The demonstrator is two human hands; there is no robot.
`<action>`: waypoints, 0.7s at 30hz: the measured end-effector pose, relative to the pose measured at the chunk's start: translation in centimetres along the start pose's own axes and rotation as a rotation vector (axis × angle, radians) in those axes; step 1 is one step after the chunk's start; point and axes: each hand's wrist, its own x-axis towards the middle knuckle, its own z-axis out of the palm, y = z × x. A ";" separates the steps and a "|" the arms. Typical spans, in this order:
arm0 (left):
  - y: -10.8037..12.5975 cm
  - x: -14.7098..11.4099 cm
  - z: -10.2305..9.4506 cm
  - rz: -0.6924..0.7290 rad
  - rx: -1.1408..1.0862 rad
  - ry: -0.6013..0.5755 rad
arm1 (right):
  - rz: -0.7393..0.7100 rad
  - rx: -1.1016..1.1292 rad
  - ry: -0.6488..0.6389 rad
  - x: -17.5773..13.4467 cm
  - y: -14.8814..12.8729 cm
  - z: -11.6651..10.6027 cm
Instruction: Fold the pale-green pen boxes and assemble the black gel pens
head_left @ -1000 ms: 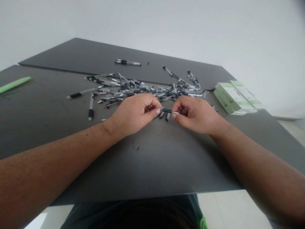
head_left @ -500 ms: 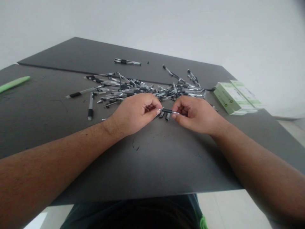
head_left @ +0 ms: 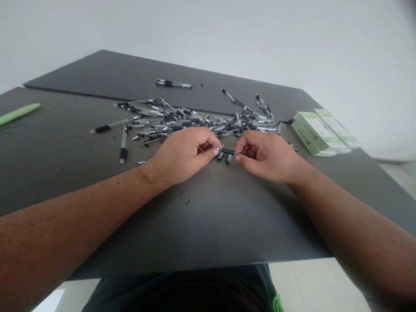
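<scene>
A pen (head_left: 228, 151) with a black grip lies level between my two hands, just above the table. My left hand (head_left: 186, 156) is closed in a pinch on its left end, thumb against forefinger. At the other end, the fingers of my right hand (head_left: 268, 156) are closed around a thin part sticking out past the grip; its far end is hidden in them. Behind my hands spreads a loose pile of clear pens (head_left: 162, 121) with black grips. Several dark pen ends show on the table just below the held pen.
White and green boxes (head_left: 320, 132) stand at the right. A light green object (head_left: 19, 113) lies at the far left. More pens (head_left: 173, 84) rest on the rear dark tabletop (head_left: 123, 71). One single pen (head_left: 124, 145) lies left of my left hand.
Both hands stay almost in place. Slightly less of the thin part shows between the black grip and my right fingers.
</scene>
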 end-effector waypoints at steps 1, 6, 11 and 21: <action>0.0 0.0 0.0 0.006 0.000 0.002 | 0.001 -0.005 0.001 0.0 0.0 0.0; -0.1 0.0 0.1 0.015 -0.013 0.002 | -0.080 -0.082 -0.005 0.1 0.0 -0.1; 0.0 0.0 0.1 0.005 0.010 -0.005 | -0.050 -0.058 -0.012 0.0 -0.1 -0.1; -0.2 0.0 0.0 0.030 0.002 -0.013 | -0.071 -0.064 -0.009 0.1 0.0 -0.1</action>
